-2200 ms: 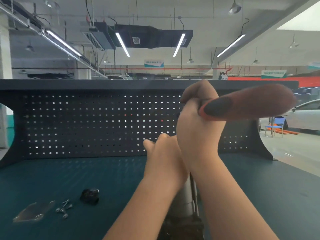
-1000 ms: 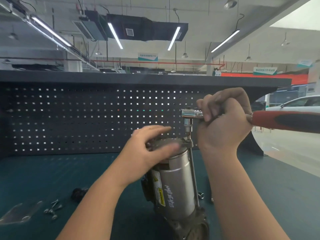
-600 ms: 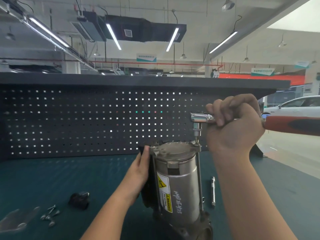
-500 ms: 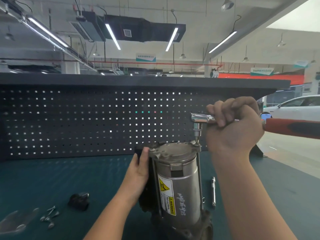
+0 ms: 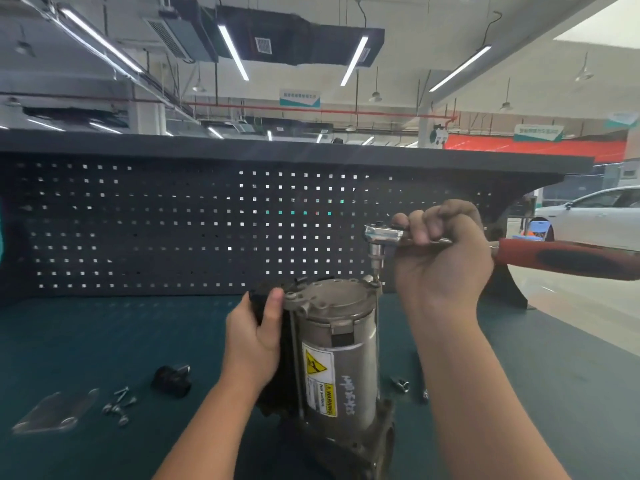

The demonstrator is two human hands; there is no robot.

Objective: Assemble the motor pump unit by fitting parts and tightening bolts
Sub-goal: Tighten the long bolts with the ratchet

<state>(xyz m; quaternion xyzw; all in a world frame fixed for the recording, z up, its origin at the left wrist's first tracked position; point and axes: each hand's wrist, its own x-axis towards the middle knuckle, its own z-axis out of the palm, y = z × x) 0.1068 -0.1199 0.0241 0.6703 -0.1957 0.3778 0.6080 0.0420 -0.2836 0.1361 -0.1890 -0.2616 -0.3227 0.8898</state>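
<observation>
Bench (image 5: 104, 341); ratchet handle (image 5: 571, 259) cut off

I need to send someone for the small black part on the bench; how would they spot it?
On the teal bench mat, look left of the upright silver motor cylinder. The small black block lies just right of the loose silver bolts and the clear plastic bag. It is the only dark, chunky piece there.

The tabletop (image 5: 86, 341) is dark teal. Behind it the pegboard (image 5: 173, 230) is black, dotted with rows of small square holes. The motor pump unit (image 5: 341, 362) is dull silver-grey with a white label (image 5: 320, 382) bearing a yellow warning triangle and yellow band. The ratchet wrench (image 5: 384, 233) has a shiny chrome head and a red handle (image 5: 568, 259) with a black patch.
</observation>
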